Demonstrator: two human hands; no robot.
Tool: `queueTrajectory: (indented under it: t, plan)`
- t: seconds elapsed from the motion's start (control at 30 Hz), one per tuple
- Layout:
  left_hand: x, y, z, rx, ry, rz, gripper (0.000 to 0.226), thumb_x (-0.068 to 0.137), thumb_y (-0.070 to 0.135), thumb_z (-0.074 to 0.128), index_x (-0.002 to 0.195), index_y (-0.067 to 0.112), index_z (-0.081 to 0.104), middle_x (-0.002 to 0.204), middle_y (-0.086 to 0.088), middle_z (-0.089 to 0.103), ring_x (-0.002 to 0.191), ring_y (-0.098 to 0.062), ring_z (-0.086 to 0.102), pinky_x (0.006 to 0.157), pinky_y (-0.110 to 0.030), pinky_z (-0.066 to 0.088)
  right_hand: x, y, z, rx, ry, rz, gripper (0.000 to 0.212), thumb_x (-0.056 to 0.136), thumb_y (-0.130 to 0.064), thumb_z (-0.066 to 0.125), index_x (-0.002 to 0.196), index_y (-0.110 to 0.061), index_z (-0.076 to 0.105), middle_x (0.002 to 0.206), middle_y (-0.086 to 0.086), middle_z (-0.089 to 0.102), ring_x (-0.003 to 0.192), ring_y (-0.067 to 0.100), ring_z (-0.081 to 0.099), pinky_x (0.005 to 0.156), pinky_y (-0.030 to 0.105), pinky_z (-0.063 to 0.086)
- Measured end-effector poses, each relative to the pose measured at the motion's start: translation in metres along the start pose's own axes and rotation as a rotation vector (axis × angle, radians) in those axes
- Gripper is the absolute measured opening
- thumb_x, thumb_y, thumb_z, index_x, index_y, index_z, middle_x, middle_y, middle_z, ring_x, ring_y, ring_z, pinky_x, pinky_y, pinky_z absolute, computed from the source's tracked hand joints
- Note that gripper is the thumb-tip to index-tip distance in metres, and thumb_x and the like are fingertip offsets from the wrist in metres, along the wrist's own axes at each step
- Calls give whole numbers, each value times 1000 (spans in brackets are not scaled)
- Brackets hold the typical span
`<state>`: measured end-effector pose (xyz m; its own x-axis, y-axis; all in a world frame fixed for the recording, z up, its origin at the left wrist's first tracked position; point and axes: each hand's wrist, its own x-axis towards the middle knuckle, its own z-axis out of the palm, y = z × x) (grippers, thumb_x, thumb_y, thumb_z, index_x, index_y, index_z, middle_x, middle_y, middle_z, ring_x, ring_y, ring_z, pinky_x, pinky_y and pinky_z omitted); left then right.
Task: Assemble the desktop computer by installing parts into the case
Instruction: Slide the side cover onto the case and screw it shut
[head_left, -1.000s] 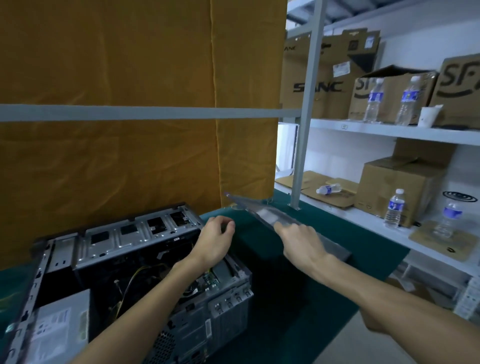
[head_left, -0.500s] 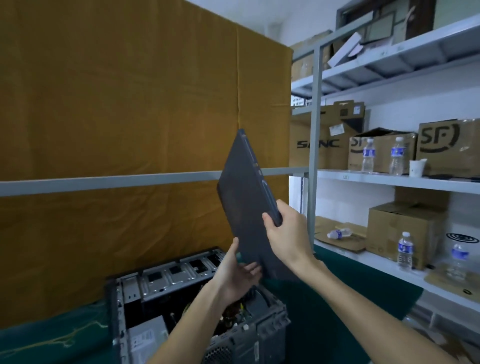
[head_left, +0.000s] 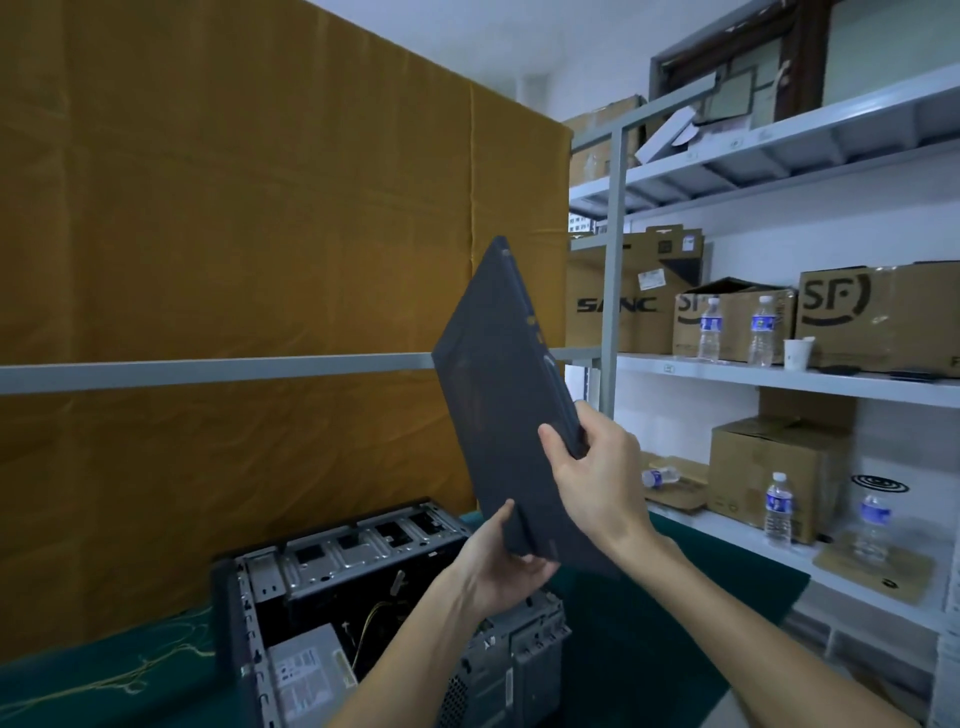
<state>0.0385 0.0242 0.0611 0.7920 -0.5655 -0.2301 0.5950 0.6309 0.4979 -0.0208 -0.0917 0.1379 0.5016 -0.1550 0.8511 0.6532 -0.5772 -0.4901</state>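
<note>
While the case lies open, hands raise its panel.

The side panel is dark slate grey, matt and plain; the computer case below shows silver-grey metal framing around a black interior, with thin yellow wires inside and a pale grey power supply bearing a white printed label; the table is covered in deep green cloth; the backdrop is mustard-ochre fabric; the shelving is light grey; its cardboard boxes are brown with black lettering; the water bottles are clear with blue labels.
</note>
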Motion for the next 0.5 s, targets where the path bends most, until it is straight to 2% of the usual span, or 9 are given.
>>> queueTrajectory:
  t: [0.07, 0.13, 0.17, 0.23, 0.3, 0.37, 0.43, 0.5]
  plan:
    - [1, -4, 1, -13, 5, 44, 48, 102, 35, 61, 128, -5, 62, 118, -25, 69, 108, -32, 66, 102, -34, 53, 3, 0, -9, 14, 32, 18, 26, 97, -19, 68, 75, -14, 55, 67, -4, 59, 56, 11, 51, 46, 14, 36]
    - [1, -6, 3, -20, 28, 109, 41, 102, 29, 61, 123, -6, 64, 108, -27, 72, 97, -33, 68, 71, -33, 62, 6, 2, -15, 78, 70, 54, 24, 97, -18, 69, 76, -12, 58, 66, 1, 60, 55, 14, 51, 47, 17, 38]
    - [0, -6, 2, -21, 43, 154, 38, 103, 27, 60, 122, -6, 64, 105, -27, 73, 94, -34, 69, 59, -33, 61, 7, 4, -17, 121, 85, 79, 22, 97, -16, 69, 78, -10, 60, 67, 4, 61, 58, 20, 54, 49, 24, 43]
    - [-4, -3, -2, -20, 62, 256, 36, 105, 24, 54, 125, -4, 62, 102, -25, 75, 96, -33, 69, 54, -32, 60, 7, 6, -17, 204, 108, 134, 14, 97, -15, 68, 85, -10, 66, 77, 12, 67, 71, 31, 62, 59, 36, 53]
    - [-10, 2, -8, -27, 69, 360, 35, 108, 22, 48, 132, -2, 58, 108, -21, 74, 104, -32, 68, 68, -37, 61, 5, 9, -14, 257, 129, 190, 9, 97, -16, 69, 90, -11, 68, 84, 17, 69, 79, 36, 64, 69, 44, 57]
    - [-16, 9, -15, -29, 84, 453, 37, 109, 19, 46, 141, 3, 52, 128, -19, 67, 121, -32, 62, 92, -39, 54, 3, 14, -10, 278, 137, 261, 10, 95, -19, 72, 89, -12, 69, 86, 18, 70, 78, 36, 64, 70, 47, 57]
    - [-22, 18, -23, -26, 104, 536, 39, 108, 14, 46, 146, 5, 49, 140, -18, 60, 131, -33, 57, 108, -43, 45, 2, 17, -5, 358, 126, 303, 8, 92, -17, 75, 87, -15, 69, 82, 12, 71, 70, 22, 64, 65, 37, 55]
    - [-31, 29, -31, -34, 145, 615, 41, 107, 8, 46, 147, 5, 46, 143, -18, 58, 132, -33, 55, 112, -46, 43, 2, 19, 1, 490, 56, 345, 14, 88, -11, 76, 91, -24, 72, 88, -1, 77, 79, 11, 73, 67, 23, 57]
